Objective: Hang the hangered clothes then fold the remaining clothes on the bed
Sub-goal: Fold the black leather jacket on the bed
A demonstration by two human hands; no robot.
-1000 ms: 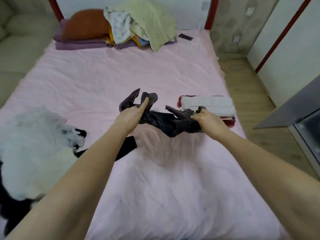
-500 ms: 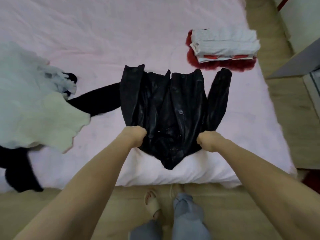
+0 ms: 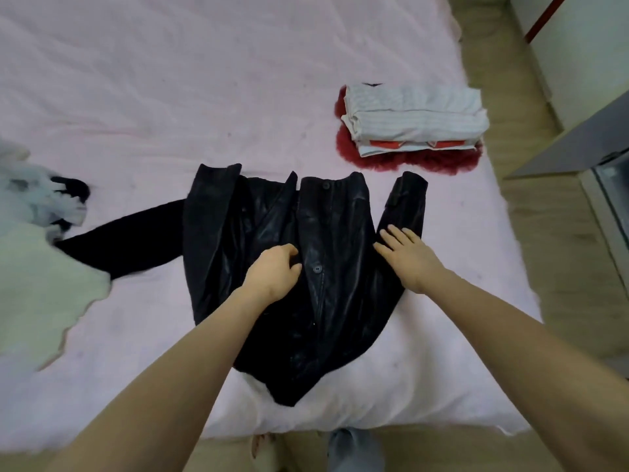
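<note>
A shiny black buttoned jacket (image 3: 340, 240) lies spread flat near the foot of the pink bed (image 3: 204, 97), collar end toward me. My left hand (image 3: 274, 272) rests on its middle beside a button, fingers slightly bent, holding nothing. With straight fingers, my right hand (image 3: 405, 255) lies flat on the jacket's right side by the sleeve. A folded stack (image 3: 413, 117) of white striped and red clothes sits at the right of the bed.
A white and pale green garment heap (image 3: 37, 267) with black pieces lies at the left; a black sleeve (image 3: 119, 247) reaches from it under the jacket. Wooden floor (image 3: 551, 233) and a grey cabinet edge (image 3: 578, 144) lie right of the bed.
The jacket went from bunched in both hands to spread on the bed. Both hands let go of its near edge and now rest flat further up on it.
</note>
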